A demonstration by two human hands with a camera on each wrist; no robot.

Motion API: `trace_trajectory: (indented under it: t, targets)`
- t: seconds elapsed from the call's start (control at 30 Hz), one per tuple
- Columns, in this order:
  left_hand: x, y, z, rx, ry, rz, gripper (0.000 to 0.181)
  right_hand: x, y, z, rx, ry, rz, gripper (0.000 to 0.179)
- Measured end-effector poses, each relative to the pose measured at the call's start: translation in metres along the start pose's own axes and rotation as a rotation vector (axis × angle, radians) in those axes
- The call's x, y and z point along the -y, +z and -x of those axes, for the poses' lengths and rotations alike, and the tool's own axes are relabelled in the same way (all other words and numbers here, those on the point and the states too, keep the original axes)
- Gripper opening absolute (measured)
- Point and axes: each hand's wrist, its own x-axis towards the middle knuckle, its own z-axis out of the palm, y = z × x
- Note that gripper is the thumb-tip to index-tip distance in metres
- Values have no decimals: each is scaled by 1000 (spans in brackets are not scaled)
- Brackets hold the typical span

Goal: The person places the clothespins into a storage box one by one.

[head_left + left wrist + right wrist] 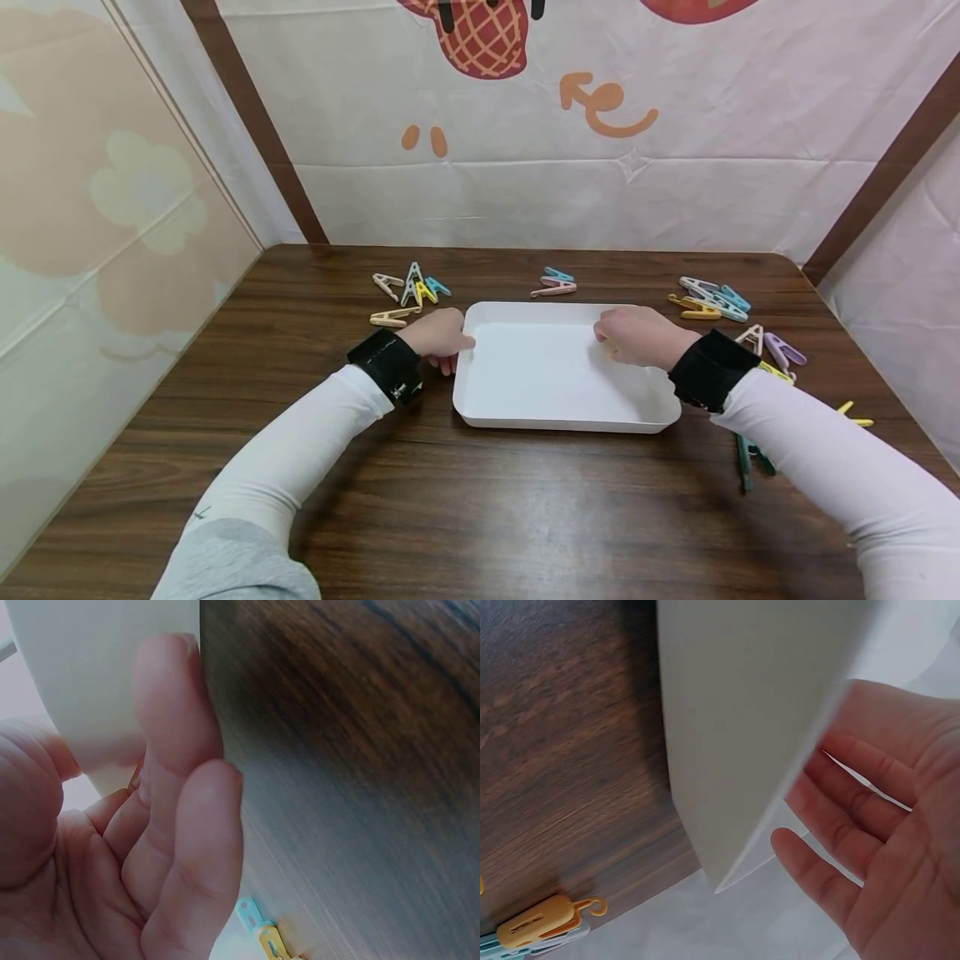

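A white rectangular tray (536,367) lies on the dark wooden table. My left hand (441,335) holds its left wall, the thumb over the rim and the fingers (176,705) along the outer side. Over the right part of the tray is my right hand (639,335), its fingers reaching down inside the rim. In the right wrist view, those loosely bent fingers (840,814) show behind the tray wall (742,712), with nothing seen in them; the index fingertip and thumb are mostly hidden there.
Clothespins lie around the tray: a mixed group (412,287) behind the left hand, a pink clothespin (555,287) and a blue one behind the tray, several more (708,300) at back right. A purple clothespin (783,350) and a dark green one (745,462) lie near the right forearm.
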Motion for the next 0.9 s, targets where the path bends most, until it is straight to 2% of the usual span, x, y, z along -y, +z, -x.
trace_trajectory:
  t: [0.5,0.73,0.9]
  targets:
    - [-4,0,4,-3,-2,-6,22,-3,6,1,-30,-31,17,23]
    - [-3,-1,5,-5,7,-6,22,-4,3,7,-55,-18,-41,24]
    - [0,-1,3,-3,17,1,23,-7,-5,11,-96,15,-123,29]
